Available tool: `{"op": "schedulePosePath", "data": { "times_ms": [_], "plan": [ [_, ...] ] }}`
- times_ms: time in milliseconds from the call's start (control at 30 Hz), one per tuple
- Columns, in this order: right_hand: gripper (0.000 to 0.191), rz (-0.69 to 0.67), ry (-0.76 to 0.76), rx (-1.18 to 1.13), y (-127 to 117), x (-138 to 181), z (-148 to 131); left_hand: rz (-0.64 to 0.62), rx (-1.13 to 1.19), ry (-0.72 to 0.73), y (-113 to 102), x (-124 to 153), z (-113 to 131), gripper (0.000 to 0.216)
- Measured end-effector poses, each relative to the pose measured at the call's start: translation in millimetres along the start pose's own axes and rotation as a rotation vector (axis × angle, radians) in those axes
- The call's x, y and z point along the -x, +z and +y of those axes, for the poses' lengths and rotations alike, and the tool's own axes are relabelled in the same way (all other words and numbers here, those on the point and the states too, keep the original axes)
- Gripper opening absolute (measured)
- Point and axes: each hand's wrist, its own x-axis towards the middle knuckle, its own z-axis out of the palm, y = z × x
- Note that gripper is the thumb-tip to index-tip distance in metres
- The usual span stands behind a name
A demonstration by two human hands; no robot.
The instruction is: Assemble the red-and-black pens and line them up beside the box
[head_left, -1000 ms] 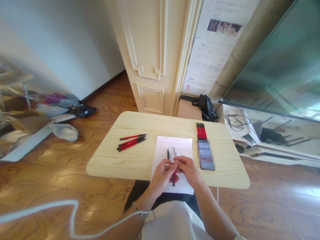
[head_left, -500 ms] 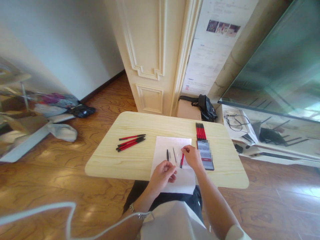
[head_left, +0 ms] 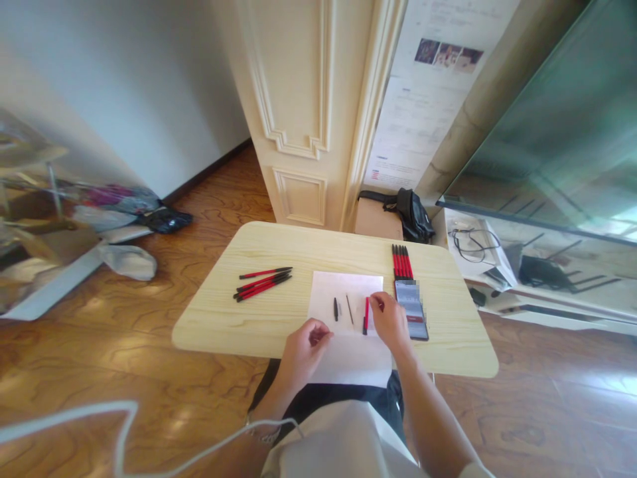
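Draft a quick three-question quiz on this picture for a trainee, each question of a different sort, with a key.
1. True or false: the phone lies to the right of the paper.

2. Short answer: which of the person's hands is nearer the red barrel?

3. Multiple choice: what lies on the paper between the black pen piece and the red barrel?
A) a pair of scissors
B) a thin dark rod
C) the phone

Key:
1. True
2. The right hand
3. B
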Motion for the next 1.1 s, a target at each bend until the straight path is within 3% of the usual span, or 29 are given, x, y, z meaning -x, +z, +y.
{"op": "schedulePosePath", "data": {
  "times_ms": [233, 433, 833, 1100],
  "plan": [
    [0.026, 0.012, 0.026, -0.035, 2.0, 41.3, 7.8, 0.063, -0.218, 0.047, -10.1, 1.0, -10.9, 0.006],
    [0.025, 0.022, 0.036, -0.007, 9.4, 46.6, 15.2, 0.114, -0.23, 0.06, -3.6, -1.9, -19.7, 0.007],
    [0.027, -0.007, 0.079, 0.018, -10.3, 21.6, 10.0, 0.086, -0.082, 0.002, -5.4, 0.7, 2.8, 0.013],
    [0.027, -0.095, 0.079, 0.127, -0.9, -8.0, 3.4, 0.051, 0.027, -0.006, -0.2, 3.8, 10.3, 0.016]
  ]
}}
